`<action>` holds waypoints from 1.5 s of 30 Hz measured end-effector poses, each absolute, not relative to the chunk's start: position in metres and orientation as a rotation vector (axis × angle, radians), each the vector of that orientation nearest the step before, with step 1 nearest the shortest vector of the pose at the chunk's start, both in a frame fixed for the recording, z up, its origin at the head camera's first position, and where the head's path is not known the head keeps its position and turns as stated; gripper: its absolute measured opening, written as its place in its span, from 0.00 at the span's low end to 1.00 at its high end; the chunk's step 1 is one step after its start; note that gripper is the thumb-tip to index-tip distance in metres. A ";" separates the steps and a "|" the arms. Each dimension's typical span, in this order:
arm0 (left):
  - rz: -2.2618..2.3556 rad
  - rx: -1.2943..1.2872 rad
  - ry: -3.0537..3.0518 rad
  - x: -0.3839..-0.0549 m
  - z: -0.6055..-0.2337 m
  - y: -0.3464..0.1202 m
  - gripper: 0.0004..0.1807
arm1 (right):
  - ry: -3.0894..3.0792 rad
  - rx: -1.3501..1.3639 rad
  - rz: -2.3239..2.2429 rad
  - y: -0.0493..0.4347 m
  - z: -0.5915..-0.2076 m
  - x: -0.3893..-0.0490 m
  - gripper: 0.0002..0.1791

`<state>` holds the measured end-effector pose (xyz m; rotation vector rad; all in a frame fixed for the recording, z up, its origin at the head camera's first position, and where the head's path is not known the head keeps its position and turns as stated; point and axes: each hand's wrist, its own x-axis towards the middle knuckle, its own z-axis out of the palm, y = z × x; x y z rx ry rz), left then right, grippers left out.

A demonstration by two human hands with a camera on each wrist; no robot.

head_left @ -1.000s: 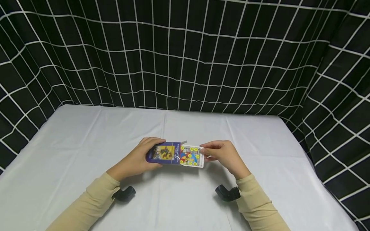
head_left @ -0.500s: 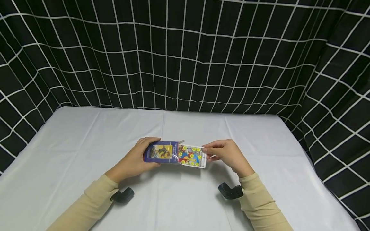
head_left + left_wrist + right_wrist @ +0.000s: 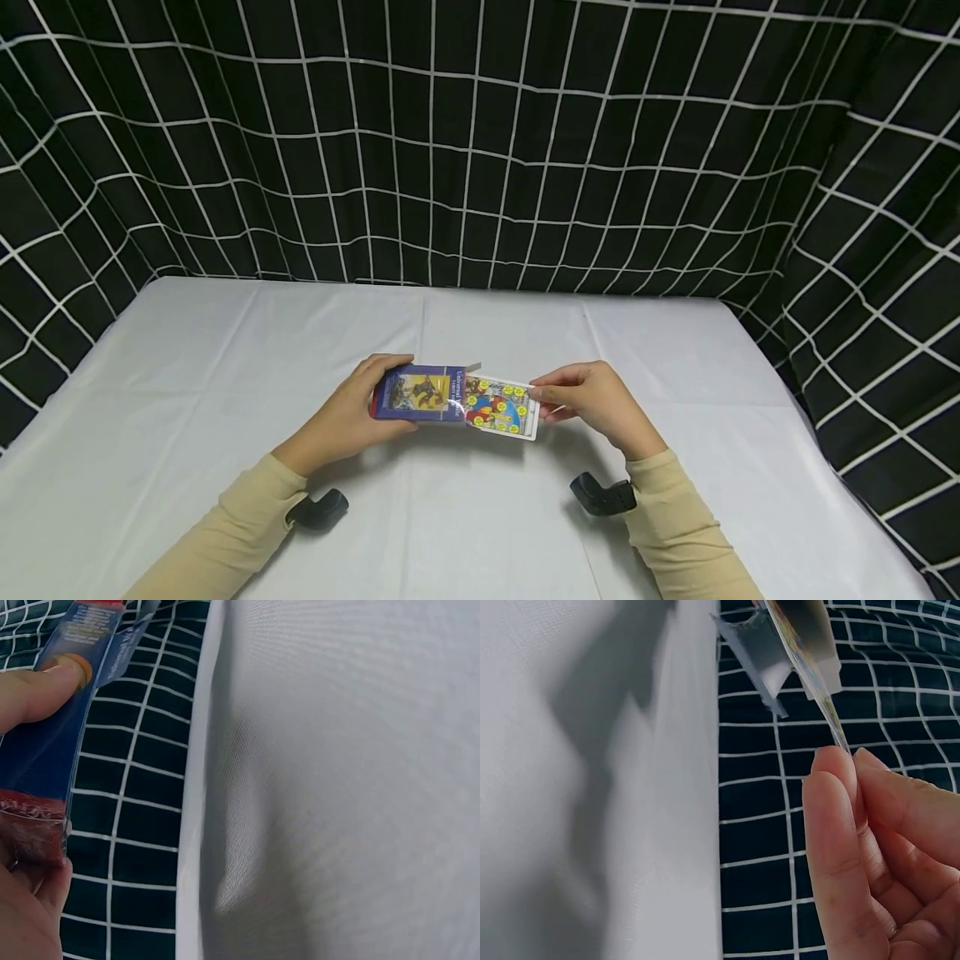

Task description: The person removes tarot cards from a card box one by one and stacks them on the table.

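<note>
My left hand [image 3: 358, 408] grips a blue tarot card box [image 3: 420, 393] by its closed end, thumb on the near side and fingers on the far side. In the left wrist view the thumb presses on the box's blue side [image 3: 37, 761]. The box's open end faces right, with its flap [image 3: 473, 367] sticking out. Part of a colourful tarot card [image 3: 501, 408] with yellow discs juts from that end, tilted slightly toward me. Thumb and fingers of my right hand [image 3: 596, 407] pinch the card's outer edge. The right wrist view shows the card [image 3: 810, 671] edge-on between the fingertips.
A white cloth [image 3: 480, 517] covers the table under both hands. Black curtains with a white grid [image 3: 480, 150] stand behind the table and at its sides. Dark curved wrist mounts [image 3: 321, 510] stick out from both beige sleeves [image 3: 690, 521].
The right hand has moved a little to the right, drawing more of the card out of the box. The left hand and box have shifted slightly left.
</note>
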<state>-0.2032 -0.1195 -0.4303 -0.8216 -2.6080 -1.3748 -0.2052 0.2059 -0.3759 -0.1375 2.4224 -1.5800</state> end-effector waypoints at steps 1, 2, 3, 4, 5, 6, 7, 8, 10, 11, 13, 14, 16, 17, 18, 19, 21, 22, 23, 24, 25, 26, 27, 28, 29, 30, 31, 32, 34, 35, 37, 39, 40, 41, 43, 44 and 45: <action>-1.379 -0.821 -2.606 -0.203 -0.430 -0.119 0.44 | 2.424 -0.135 -1.577 0.207 -0.376 -0.205 0.17; -1.377 -0.821 -2.603 -0.203 -0.430 -0.119 0.44 | 2.424 -0.132 -1.574 0.207 -0.375 -0.205 0.17; -1.375 -0.822 -2.598 -0.204 -0.430 -0.119 0.44 | 2.422 -0.131 -1.573 0.208 -0.375 -0.205 0.17; -1.370 -0.825 -2.593 -0.203 -0.430 -0.119 0.44 | 2.421 -0.132 -1.569 0.208 -0.375 -0.205 0.17; -1.362 -0.828 -2.588 -0.203 -0.430 -0.119 0.43 | 2.419 -0.132 -1.564 0.209 -0.375 -0.205 0.17; -1.355 -0.830 -2.583 -0.203 -0.429 -0.120 0.43 | 2.417 -0.134 -1.559 0.209 -0.374 -0.206 0.17; -1.348 -0.828 -2.581 -0.203 -0.429 -0.120 0.42 | 2.414 -0.133 -1.554 0.210 -0.374 -0.206 0.17; -1.341 -0.827 -2.579 -0.202 -0.429 -0.120 0.42 | 2.412 -0.130 -1.548 0.210 -0.374 -0.206 0.17; -1.330 -0.821 -2.577 -0.202 -0.428 -0.121 0.42 | 2.405 -0.131 -1.537 0.211 -0.373 -0.206 0.17; -1.326 -0.816 -2.578 -0.202 -0.428 -0.122 0.42 | 2.401 -0.129 -1.533 0.212 -0.373 -0.206 0.16; -1.324 -0.800 -2.582 -0.202 -0.428 -0.122 0.42 | 2.392 -0.127 -1.530 0.214 -0.372 -0.207 0.17; -1.327 -0.793 -2.582 -0.202 -0.428 -0.122 0.42 | 2.388 -0.128 -1.531 0.215 -0.371 -0.207 0.17; -1.333 -0.786 -2.579 -0.203 -0.428 -0.122 0.42 | 2.382 -0.126 -1.538 0.217 -0.370 -0.207 0.17; -1.335 -0.788 -2.576 -0.204 -0.428 -0.122 0.42 | 2.381 -0.124 -1.540 0.218 -0.370 -0.206 0.17; -1.338 -0.791 -2.571 -0.204 -0.428 -0.121 0.42 | 2.380 -0.122 -1.543 0.220 -0.370 -0.206 0.17; -1.341 -0.793 -2.569 -0.205 -0.429 -0.121 0.42 | 2.382 -0.121 -1.543 0.221 -0.370 -0.206 0.17; -1.349 -0.798 -2.565 -0.206 -0.430 -0.120 0.42 | 2.383 -0.114 -1.541 0.224 -0.370 -0.204 0.18; -1.354 -0.801 -2.564 -0.206 -0.430 -0.120 0.42 | 2.381 -0.108 -1.540 0.226 -0.370 -0.203 0.18; -1.357 -0.800 -2.566 -0.207 -0.431 -0.119 0.42 | 2.377 -0.105 -1.542 0.227 -0.371 -0.202 0.18; -1.363 -0.799 -2.567 -0.207 -0.431 -0.119 0.42 | 2.376 -0.102 -1.543 0.228 -0.372 -0.201 0.18; -1.364 -0.799 -2.568 -0.207 -0.431 -0.119 0.42 | 2.376 -0.101 -1.544 0.230 -0.372 -0.200 0.18; -1.367 -0.799 -2.569 -0.207 -0.431 -0.119 0.42 | 2.374 -0.095 -1.549 0.231 -0.373 -0.199 0.18; -1.363 -0.800 -2.570 -0.207 -0.432 -0.119 0.42 | 2.372 -0.090 -1.554 0.232 -0.374 -0.198 0.18; -1.362 -0.801 -2.568 -0.207 -0.432 -0.119 0.42 | 2.372 -0.089 -1.560 0.233 -0.374 -0.197 0.18; -1.360 -0.798 -2.566 -0.206 -0.432 -0.120 0.42 | 2.372 -0.090 -1.564 0.235 -0.375 -0.196 0.18; -1.357 -0.797 -2.564 -0.206 -0.431 -0.120 0.42 | 2.373 -0.091 -1.567 0.236 -0.375 -0.196 0.18; -1.355 -0.797 -2.561 -0.205 -0.431 -0.120 0.42 | 2.369 -0.091 -1.572 0.237 -0.376 -0.195 0.19; -1.357 -0.797 -2.558 -0.204 -0.430 -0.120 0.42 | 2.365 -0.091 -1.577 0.238 -0.377 -0.195 0.19; -1.359 -0.796 -2.553 -0.204 -0.429 -0.120 0.42 | 2.357 -0.097 -1.585 0.240 -0.378 -0.194 0.19; -1.361 -0.796 -2.552 -0.203 -0.428 -0.120 0.42 | 2.350 -0.098 -1.589 0.241 -0.378 -0.194 0.19; -1.360 -0.800 -2.550 -0.203 -0.427 -0.121 0.42 | 2.339 -0.096 -1.606 0.242 -0.379 -0.193 0.19; -1.356 -0.797 -2.552 -0.202 -0.426 -0.121 0.42 | 2.327 -0.090 -1.622 0.242 -0.380 -0.192 0.19; -1.356 -0.799 -2.551 -0.202 -0.425 -0.121 0.42 | 2.321 -0.087 -1.631 0.242 -0.380 -0.192 0.19; -1.357 -0.800 -2.550 -0.202 -0.425 -0.121 0.42 | 2.319 -0.082 -1.639 0.242 -0.380 -0.192 0.19; -1.352 -0.800 -2.551 -0.202 -0.425 -0.121 0.42 | 2.314 -0.069 -1.653 0.242 -0.380 -0.192 0.19; -1.351 -0.800 -2.551 -0.202 -0.424 -0.120 0.42 | 2.311 -0.058 -1.663 0.242 -0.380 -0.191 0.18; -1.352 -0.798 -2.553 -0.202 -0.424 -0.121 0.42 | 2.307 -0.047 -1.678 0.242 -0.380 -0.191 0.18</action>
